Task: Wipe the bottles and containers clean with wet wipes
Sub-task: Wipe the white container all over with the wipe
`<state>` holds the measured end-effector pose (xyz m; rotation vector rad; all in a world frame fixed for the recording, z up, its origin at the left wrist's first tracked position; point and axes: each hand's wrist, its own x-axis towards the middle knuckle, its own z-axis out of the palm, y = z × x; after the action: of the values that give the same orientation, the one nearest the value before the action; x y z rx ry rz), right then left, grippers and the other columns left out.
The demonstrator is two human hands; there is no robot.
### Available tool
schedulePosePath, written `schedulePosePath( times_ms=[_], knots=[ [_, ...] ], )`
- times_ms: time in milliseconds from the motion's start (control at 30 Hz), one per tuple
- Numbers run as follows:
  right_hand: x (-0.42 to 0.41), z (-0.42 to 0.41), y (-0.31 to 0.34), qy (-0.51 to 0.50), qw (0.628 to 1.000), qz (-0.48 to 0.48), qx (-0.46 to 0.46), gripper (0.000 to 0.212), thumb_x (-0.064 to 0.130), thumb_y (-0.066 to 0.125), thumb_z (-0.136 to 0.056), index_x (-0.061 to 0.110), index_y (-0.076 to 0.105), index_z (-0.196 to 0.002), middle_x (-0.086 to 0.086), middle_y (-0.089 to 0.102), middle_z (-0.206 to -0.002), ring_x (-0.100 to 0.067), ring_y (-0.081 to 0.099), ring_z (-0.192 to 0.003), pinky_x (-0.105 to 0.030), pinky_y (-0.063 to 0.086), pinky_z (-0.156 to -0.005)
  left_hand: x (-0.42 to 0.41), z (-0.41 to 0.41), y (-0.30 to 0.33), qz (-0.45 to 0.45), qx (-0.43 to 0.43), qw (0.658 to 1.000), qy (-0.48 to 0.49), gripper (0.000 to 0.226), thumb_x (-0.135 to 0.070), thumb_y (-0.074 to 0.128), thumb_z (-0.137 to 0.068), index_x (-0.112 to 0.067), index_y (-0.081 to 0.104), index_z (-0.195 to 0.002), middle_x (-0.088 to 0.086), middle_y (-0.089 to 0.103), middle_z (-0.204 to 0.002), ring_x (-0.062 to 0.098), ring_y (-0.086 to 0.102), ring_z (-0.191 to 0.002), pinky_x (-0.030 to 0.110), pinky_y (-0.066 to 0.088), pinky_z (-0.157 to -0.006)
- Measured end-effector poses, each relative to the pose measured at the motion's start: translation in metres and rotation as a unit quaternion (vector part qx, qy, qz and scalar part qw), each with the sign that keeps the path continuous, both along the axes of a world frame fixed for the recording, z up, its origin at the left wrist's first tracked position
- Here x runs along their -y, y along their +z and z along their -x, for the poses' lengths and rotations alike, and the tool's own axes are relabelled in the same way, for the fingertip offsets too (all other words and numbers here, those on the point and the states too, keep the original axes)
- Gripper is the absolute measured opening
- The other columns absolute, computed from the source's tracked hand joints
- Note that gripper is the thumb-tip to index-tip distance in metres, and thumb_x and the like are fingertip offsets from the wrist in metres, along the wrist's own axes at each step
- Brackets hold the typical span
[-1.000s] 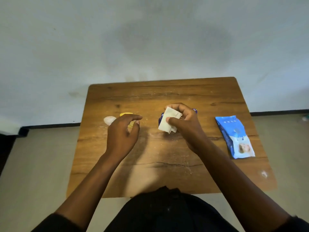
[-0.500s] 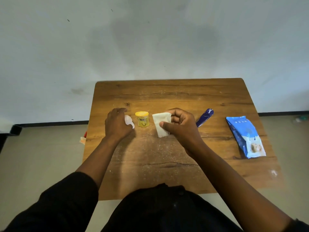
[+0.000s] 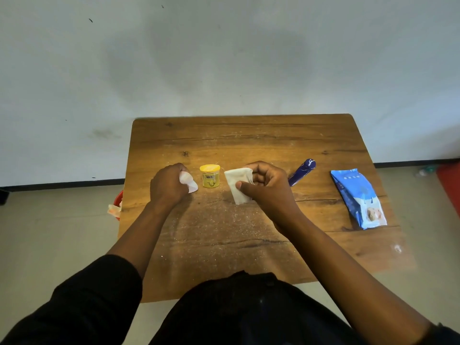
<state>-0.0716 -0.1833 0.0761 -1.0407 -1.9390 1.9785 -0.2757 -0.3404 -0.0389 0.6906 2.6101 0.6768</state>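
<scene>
My left hand curls round a small white container on the left of the wooden table. Just right of it stands a small jar with a yellow lid, untouched. My right hand pinches a folded white wet wipe between thumb and fingers, held just above the table's middle. A dark blue tube lies on the table to the right of that hand.
A blue pack of wet wipes lies near the table's right edge. A red bin with crumpled paper shows past the left edge. Pale dust speckles the tabletop. A white wall stands right behind the table.
My left hand moved from the yellow-lidded jar to the white container and took hold of it. My right hand left the blue tube on the table and shifted left with the wipe.
</scene>
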Motion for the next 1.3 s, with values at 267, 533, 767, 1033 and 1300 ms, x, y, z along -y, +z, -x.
schedulePosePath(
  times_ms=[267, 533, 767, 1033, 1300],
  knots=[
    [-0.005, -0.014, 0.013, 0.025, 1.0, -0.014, -0.013, 0.027, -0.002, 0.072, -0.092, 0.024, 0.071, -0.097, -0.004, 0.076, -0.096, -0.014, 0.073, -0.084, -0.029, 0.063, -0.068, 0.029, -0.035, 0.083, -0.187, 0.002, 0.982, 0.034, 0.049, -0.02, 0.092, -0.077, -0.026, 0.071, -0.12, -0.012, 0.068, -0.114, 0.007, 0.064, -0.099, 0.021, 0.052, -0.076],
    [-0.013, -0.038, 0.044, 0.006, 0.998, 0.018, -0.055, 0.024, -0.001, 0.068, -0.095, 0.021, 0.074, -0.101, -0.01, 0.077, -0.1, -0.021, 0.075, -0.081, -0.033, 0.064, -0.069, 0.022, -0.094, 0.125, -0.372, 0.097, 0.916, 0.114, 0.045, -0.012, 0.093, -0.075, -0.02, 0.069, -0.113, -0.006, 0.072, -0.11, 0.012, 0.069, -0.099, 0.022, 0.059, -0.074],
    [-0.02, -0.058, 0.07, -0.027, 0.994, 0.029, -0.101, 0.033, -0.001, 0.071, -0.094, 0.024, 0.071, -0.116, 0.003, 0.073, -0.109, -0.014, 0.079, -0.083, -0.026, 0.064, -0.067, -0.008, -0.135, 0.143, -0.484, 0.161, 0.857, 0.078, 0.039, -0.034, 0.084, -0.076, -0.027, 0.073, -0.113, -0.004, 0.076, -0.108, 0.015, 0.072, -0.101, 0.029, 0.061, -0.08],
    [-0.027, -0.083, 0.094, -0.044, 0.984, -0.036, -0.166, 0.024, -0.001, 0.068, -0.096, 0.019, 0.08, -0.097, 0.003, 0.08, -0.096, -0.016, 0.077, -0.073, -0.018, 0.056, -0.059, -0.028, -0.158, 0.148, -0.427, 0.094, 0.899, -0.016, 0.039, -0.025, 0.088, -0.082, -0.043, 0.074, -0.113, -0.006, 0.075, -0.113, 0.018, 0.071, -0.107, 0.03, 0.061, -0.084],
    [-0.016, -0.095, 0.09, 0.019, 0.979, -0.155, -0.131, 0.03, 0.008, 0.088, -0.082, 0.025, 0.079, -0.105, 0.006, 0.079, -0.099, -0.02, 0.073, -0.083, -0.039, 0.062, -0.064, -0.034, -0.176, 0.15, -0.434, 0.037, 0.899, -0.049, 0.04, -0.017, 0.086, -0.083, -0.028, 0.074, -0.12, -0.015, 0.078, -0.114, 0.013, 0.073, -0.11, 0.025, 0.059, -0.088]
  ],
)
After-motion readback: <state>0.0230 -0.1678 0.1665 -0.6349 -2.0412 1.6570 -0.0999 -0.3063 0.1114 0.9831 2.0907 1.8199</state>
